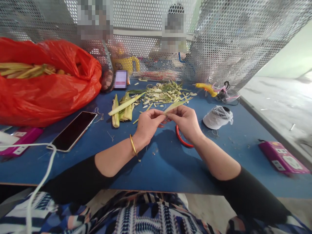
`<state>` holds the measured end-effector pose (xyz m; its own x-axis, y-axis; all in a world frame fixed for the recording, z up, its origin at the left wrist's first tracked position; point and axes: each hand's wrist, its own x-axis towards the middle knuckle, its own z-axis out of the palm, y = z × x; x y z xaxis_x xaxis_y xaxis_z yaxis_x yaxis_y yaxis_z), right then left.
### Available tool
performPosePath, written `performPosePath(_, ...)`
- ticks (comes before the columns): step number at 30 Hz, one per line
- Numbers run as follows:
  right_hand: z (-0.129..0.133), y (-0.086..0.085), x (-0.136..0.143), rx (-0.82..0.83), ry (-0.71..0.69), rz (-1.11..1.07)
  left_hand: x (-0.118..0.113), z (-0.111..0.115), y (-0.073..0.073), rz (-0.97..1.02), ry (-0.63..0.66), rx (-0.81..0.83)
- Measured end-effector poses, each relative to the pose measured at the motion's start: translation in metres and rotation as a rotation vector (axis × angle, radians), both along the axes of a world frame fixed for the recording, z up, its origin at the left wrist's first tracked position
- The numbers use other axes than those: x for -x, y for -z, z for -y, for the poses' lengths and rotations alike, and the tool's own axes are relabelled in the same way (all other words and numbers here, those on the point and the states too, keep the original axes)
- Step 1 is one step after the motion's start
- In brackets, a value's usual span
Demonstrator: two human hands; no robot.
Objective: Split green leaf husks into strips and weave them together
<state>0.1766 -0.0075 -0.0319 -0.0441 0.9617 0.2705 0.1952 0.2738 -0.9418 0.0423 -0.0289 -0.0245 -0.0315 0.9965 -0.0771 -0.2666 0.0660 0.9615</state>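
My left hand (149, 125) and my right hand (185, 122) meet above the middle of the table, thumbs and fingertips pinched together. Between them they grip a pale green leaf strip (175, 105), whose pointed end sticks out up and to the right. The end at the fingertips is hidden. Below my right hand lies a red curved handle (181, 139), partly covered by the hand. Left of my left hand are thick pale green stalks (115, 115), one laid across the others. Beyond both hands spreads a pile of leaf scraps (163, 92).
A red plastic bag (73, 87) of stalks fills the left; a phone (74, 131) lies before it. Another phone (120, 79) leans at the back. At right are white thread (218, 117), a yellow-handled tool (206, 88) and a purple power strip (284, 157). A perforated metal screen (151, 42) stands behind.
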Motion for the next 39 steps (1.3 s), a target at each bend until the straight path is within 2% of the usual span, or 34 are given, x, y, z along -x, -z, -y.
performPosePath(3,0.0,-0.002,0.0,-0.073,-0.031,0.038,0.002,-0.001,-0.002,0.055,-0.003,0.076)
performPosePath(6,0.005,-0.006,0.001,-0.258,-0.023,0.19,0.004,-0.003,-0.004,0.151,0.013,0.154)
performPosePath(8,0.007,-0.008,0.001,-0.348,-0.002,0.275,0.005,-0.003,-0.004,0.18,0.025,0.176)
performPosePath(11,0.009,-0.009,0.001,-0.396,0.016,0.301,0.005,-0.003,-0.003,0.179,0.035,0.159)
performPosePath(15,0.008,-0.008,0.001,-0.391,0.049,0.301,0.003,-0.002,-0.002,0.179,-0.004,0.085)
performPosePath(20,0.007,-0.006,0.001,-0.301,0.047,0.295,0.002,-0.002,-0.001,0.162,-0.022,0.058)
performPosePath(26,0.003,0.0,0.002,-0.159,-0.003,0.013,0.002,-0.001,0.0,0.161,-0.007,0.026)
performPosePath(28,0.002,0.001,0.002,-0.14,0.004,-0.002,0.001,-0.001,0.001,0.136,-0.015,0.013)
performPosePath(32,0.003,-0.001,0.002,-0.164,0.023,0.052,0.0,-0.002,0.0,0.079,-0.031,-0.013)
performPosePath(39,0.009,-0.009,0.002,-0.304,-0.02,0.187,0.003,-0.002,-0.001,0.15,-0.009,0.075)
